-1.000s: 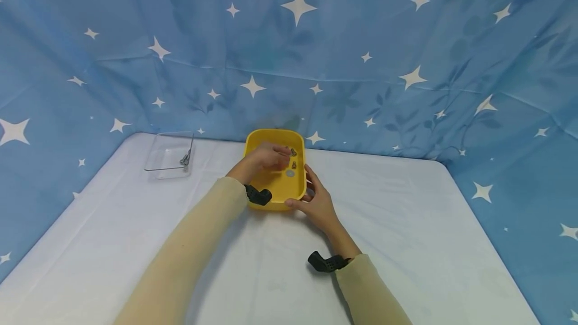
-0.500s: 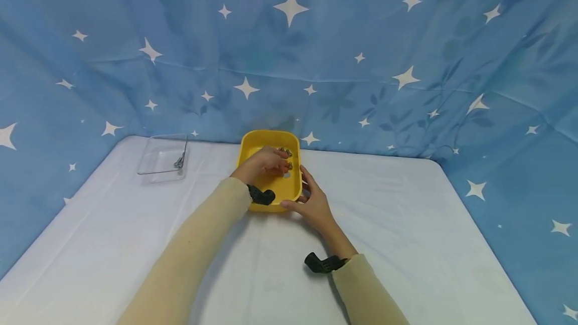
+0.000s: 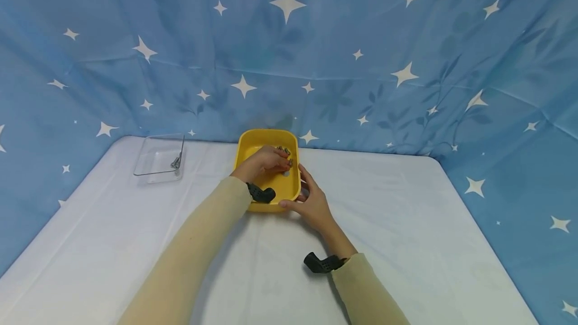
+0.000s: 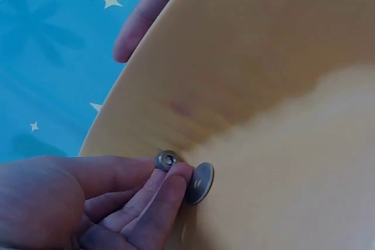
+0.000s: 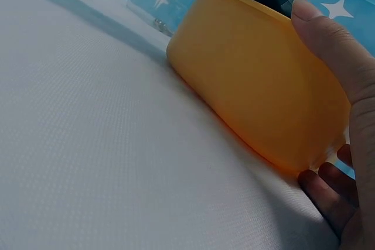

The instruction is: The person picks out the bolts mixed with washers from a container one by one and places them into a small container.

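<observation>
The left hand (image 3: pixel 266 159) reaches into a yellow plastic tub (image 3: pixel 273 192). In the left wrist view its fingertips pinch a socket-head bolt (image 4: pixel 166 160) low against the tub wall. Right beside those fingertips a flat round washer (image 4: pixel 200 184) shows, tilted up. In the head view more bolts (image 3: pixel 286 151) lie past the fingers, near the far right of the tub. The right hand (image 3: pixel 313 207) holds the tub's near right corner, thumb (image 5: pixel 319 30) at the rim and fingers low along the outside wall.
At the back left of the white-covered table (image 3: pixel 406 224) stands a clear plastic box (image 3: pixel 153 172) with several bolts (image 3: pixel 176 162) at its right side. A blue star-patterned curtain (image 3: pixel 352 29) hangs right behind the table.
The left hand has lowered and moved a little right in the tub, fingertips now at a bolt and the washer. The right hand keeps its hold. The head view has shifted slightly.
</observation>
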